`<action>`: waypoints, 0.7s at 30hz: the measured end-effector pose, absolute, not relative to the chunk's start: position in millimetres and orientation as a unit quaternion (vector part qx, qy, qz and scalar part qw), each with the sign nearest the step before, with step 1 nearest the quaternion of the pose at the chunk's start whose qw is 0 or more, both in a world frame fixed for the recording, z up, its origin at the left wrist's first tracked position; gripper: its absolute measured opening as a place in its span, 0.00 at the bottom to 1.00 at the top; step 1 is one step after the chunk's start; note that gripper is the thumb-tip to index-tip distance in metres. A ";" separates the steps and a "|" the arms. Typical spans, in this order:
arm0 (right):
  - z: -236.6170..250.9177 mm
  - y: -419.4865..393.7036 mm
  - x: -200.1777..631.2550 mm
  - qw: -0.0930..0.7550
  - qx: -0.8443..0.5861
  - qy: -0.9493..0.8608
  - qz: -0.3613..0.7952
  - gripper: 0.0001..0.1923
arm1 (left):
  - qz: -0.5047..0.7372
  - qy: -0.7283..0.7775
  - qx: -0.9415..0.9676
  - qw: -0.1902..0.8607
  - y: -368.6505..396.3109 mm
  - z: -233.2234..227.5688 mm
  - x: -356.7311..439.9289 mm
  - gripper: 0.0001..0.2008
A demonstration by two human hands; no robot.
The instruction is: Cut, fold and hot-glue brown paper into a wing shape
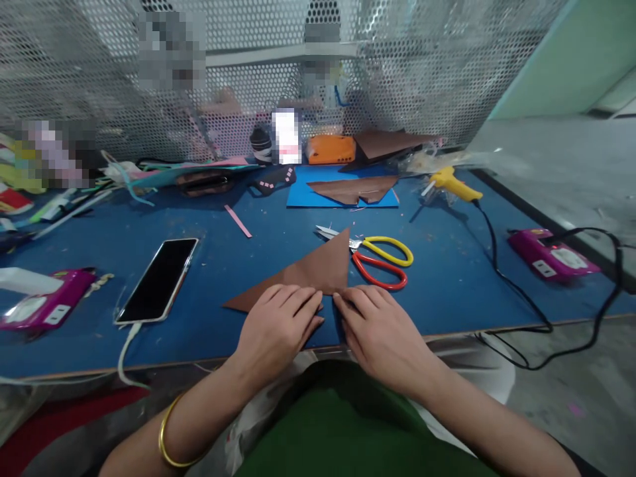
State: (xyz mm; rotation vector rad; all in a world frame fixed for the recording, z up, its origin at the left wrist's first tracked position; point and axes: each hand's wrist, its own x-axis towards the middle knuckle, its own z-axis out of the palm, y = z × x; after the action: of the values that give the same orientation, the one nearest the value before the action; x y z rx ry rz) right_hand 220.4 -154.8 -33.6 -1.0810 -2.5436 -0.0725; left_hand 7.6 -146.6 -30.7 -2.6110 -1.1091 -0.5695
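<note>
A brown triangular sheet (313, 268), paper or thin foam, lies near the front edge of the blue table with its tip pointing away from me. My left hand (281, 318) grips its near edge, fingers on top and thumb below. Close beside it, my right hand (375, 324) pinches the same edge near the right corner. The fingertips of both hands almost meet, and they hide part of that edge. Just beyond the sheet rests a pair of scissors (380, 262) with one yellow and one red handle, blades partly behind the sheet's tip.
A phone (159, 281) on a charging cable lies left. Purple power sockets (551, 255) and a yellow glue gun (454, 184) with a black cord are right. Further back, a cut brown piece (355, 190) lies on a blue sheet (298, 197), before a perforated metal screen (397, 73).
</note>
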 end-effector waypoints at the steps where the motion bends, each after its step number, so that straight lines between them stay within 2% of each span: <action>1: -32.4 -152.4 219.9 0.187 -0.380 -0.905 -0.029 0.19 | -0.195 -0.375 -0.896 0.135 -147.5 -31.7 5.8 0.12; 13: -36.9 -132.3 204.4 0.169 -0.331 -0.926 -0.059 0.20 | -0.110 -0.366 -0.903 0.197 -140.2 -20.4 0.3 0.16; 16: -30.4 -123.6 203.8 0.182 -0.328 -0.926 -0.049 0.18 | -0.148 -0.366 -0.893 0.215 -135.4 -21.2 -4.9 0.16; 21: -4.8 -109.6 205.4 0.230 -0.314 -0.921 -0.025 0.16 | -0.281 -0.370 -0.863 0.201 -124.6 -18.2 -25.7 0.13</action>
State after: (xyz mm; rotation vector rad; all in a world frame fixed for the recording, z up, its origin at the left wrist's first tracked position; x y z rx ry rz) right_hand 205.4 -109.6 -4.8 -0.8628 -2.5347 -0.0690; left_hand -25.7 -124.6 -18.2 -2.4102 -1.0343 -0.7848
